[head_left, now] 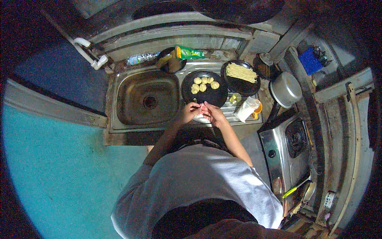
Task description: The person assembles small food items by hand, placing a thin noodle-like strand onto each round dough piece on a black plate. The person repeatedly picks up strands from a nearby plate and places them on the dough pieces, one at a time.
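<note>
My left hand (190, 113) and my right hand (215, 114) meet in front of my body, at the near edge of the sink's drainboard. Their fingertips are drawn together around a small pinkish-white piece (202, 107), too small to name. Below the fingers, partly covered by them, shows something white and rounded (203, 119). Just beyond my hands lies a black plate (205, 96) with several pale, round dough balls (203, 81) on its far half. To its right, a second dark plate (234, 86) carries a heap of pale noodle-like strips (241, 73).
The sink basin (131, 85) is at left. Behind stand a plastic bottle (142, 58), a dark pan (172, 65) and a green packet (189, 52). At right are a small glass (235, 98), a white bag (247, 108), an orange cup (258, 108), a metal pot (287, 89) and a stove (284, 149).
</note>
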A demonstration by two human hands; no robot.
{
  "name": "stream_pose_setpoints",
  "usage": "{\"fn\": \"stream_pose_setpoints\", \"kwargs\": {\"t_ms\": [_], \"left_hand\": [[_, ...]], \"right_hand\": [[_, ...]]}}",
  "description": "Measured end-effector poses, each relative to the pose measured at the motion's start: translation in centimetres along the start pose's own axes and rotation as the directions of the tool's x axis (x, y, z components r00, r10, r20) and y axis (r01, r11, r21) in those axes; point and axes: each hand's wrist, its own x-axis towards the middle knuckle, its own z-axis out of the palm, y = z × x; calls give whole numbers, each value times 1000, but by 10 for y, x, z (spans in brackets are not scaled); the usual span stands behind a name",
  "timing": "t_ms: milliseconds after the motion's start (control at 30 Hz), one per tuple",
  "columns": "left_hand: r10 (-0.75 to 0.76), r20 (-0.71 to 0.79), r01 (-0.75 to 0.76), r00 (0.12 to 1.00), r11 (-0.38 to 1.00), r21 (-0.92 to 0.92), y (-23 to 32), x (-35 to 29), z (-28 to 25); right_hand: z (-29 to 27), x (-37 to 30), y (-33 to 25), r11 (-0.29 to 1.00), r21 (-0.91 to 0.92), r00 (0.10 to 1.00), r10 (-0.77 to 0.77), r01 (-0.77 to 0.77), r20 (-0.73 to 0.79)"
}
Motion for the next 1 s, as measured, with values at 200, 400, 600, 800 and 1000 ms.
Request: {"fn": "stream_pose_setpoints", "kwargs": {"t_ms": [200, 400, 600, 800, 1000], "left_hand": [[77, -170, -49, 983, 985, 163, 13, -3, 11], [72, -182, -12, 981, 950, 313, 44, -9, 18], [165, -178, -100, 970, 939, 328, 47, -14, 26], [-86, -7, 81, 996, 960, -268, 10, -1, 13], [102, -26, -105, 994, 956, -275, -13, 1, 10]], "right_hand": [[-7, 11, 12, 998, 52, 999, -19, 21, -42], [4, 9, 17, 999, -21, 990, -50, 47, -135], [2, 8, 17, 996, 71, 994, -42, 49, -102], [-7, 15, 20, 975, 214, 997, -52, 65, -63], [-4, 5, 6, 987, 91, 991, -134, 135, -19]]}}
